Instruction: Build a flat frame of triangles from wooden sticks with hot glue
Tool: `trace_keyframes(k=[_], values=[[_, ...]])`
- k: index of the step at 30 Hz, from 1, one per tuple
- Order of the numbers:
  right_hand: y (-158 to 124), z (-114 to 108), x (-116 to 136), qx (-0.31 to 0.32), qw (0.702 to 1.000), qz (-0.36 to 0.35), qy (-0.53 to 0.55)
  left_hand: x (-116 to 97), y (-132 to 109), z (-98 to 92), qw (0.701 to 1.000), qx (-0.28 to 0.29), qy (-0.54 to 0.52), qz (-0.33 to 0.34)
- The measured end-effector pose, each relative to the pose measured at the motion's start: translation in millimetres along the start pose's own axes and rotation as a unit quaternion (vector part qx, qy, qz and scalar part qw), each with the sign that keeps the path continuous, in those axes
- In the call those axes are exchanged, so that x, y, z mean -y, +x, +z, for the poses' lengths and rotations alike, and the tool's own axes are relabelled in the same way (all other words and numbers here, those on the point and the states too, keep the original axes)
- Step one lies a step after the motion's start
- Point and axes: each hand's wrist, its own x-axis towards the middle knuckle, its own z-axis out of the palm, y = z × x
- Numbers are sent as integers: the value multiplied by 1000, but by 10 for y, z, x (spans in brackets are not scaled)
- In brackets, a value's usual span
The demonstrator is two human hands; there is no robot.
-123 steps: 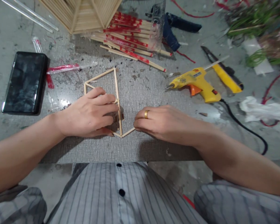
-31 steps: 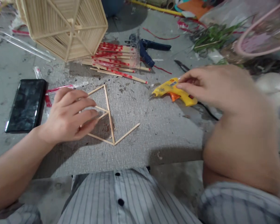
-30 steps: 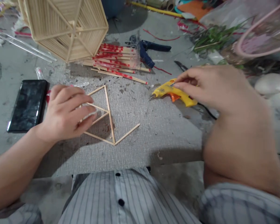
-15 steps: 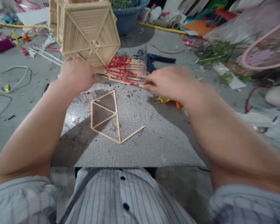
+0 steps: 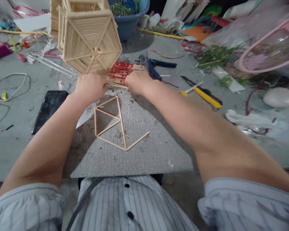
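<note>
Thin wooden sticks (image 5: 119, 69) with red printed bands lie bundled at the middle back. Over their right part my right hand (image 5: 138, 81) is closed, its fingertips on the sticks and partly hidden. My left hand (image 5: 92, 86) is curled shut at their left ends; what its fingers hold is hidden. Just behind it stands a lantern-like structure (image 5: 92, 41) built of stacked sticks, with a six-sided face. On the grey board (image 5: 156, 154) in front of me lies a flat stick frame (image 5: 122, 131) of joined triangles, with one stick jutting right.
A black phone (image 5: 49, 109) lies by my left forearm. To the right are a yellow utility knife (image 5: 207, 96), a dark blue glue gun (image 5: 156, 65) and a pink-rimmed basket (image 5: 267, 67). A blue basin (image 5: 131, 24) with greenery stands behind. Scraps and cords litter the sides.
My right hand has moved left along the sticks, closer to my left hand. My left hand has shifted slightly right and down. The phone and utility knife have come into clear view.
</note>
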Motion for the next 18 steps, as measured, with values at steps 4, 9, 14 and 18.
trace_keyframes(k=[4, 9, 14, 18], values=[[29, 10, 2, 11, 1000, -4, -2, 51, 2, -91, 998, -11, -39, -40], [106, 76, -39, 19, 999, 12, -23, 218, 72, -6, 997, 39, -51, -37], [252, 113, -175, -9, 1000, 22, -5, 321, 171, 220, 996, 76, -24, 35], [363, 112, -250, -14, 999, 33, 10, 354, 209, 335, 995, 81, -23, 57]])
